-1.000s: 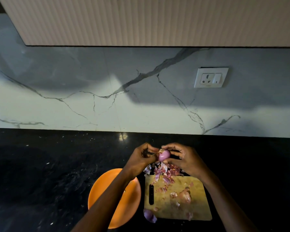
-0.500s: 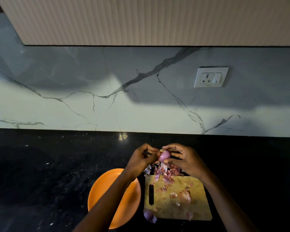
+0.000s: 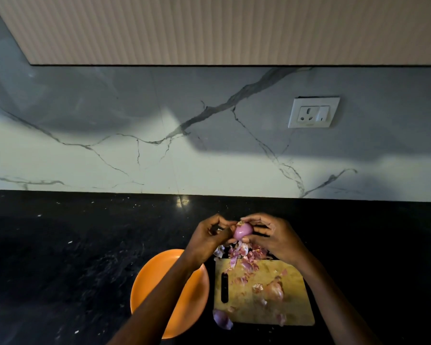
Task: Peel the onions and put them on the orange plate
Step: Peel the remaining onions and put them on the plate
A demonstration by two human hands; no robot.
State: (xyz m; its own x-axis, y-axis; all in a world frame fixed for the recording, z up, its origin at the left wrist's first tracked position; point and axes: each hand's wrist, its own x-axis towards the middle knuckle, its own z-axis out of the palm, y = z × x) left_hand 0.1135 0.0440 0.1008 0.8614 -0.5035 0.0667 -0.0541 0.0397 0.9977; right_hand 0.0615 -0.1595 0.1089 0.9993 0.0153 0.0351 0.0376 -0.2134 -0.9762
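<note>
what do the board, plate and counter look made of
Board: looks like wood or bamboo, pale yellow-tan and matte, with faint mottling.
Plate: probably plastic or melamine, uniform orange with a smooth, dull sheen.
Counter: looks like polished black stone, speckled, with a small glint of reflected light.

Domestic kitchen: black stone countertop (image 3: pixel 72 257), marble-patterned backsplash (image 3: pixel 135 150), wall socket (image 3: pixel 313 112), fluted overhead cabinet (image 3: pixel 222 28), wooden cutting board (image 3: pixel 264 307) near right.

There is only one view, from a wide-angle camera on the person's head. It looks forward and down, facing the wall (image 3: pixel 159 145). The tabletop (image 3: pixel 60 245) and the hands (image 3: pixel 276 236) are near, low in the picture.
</note>
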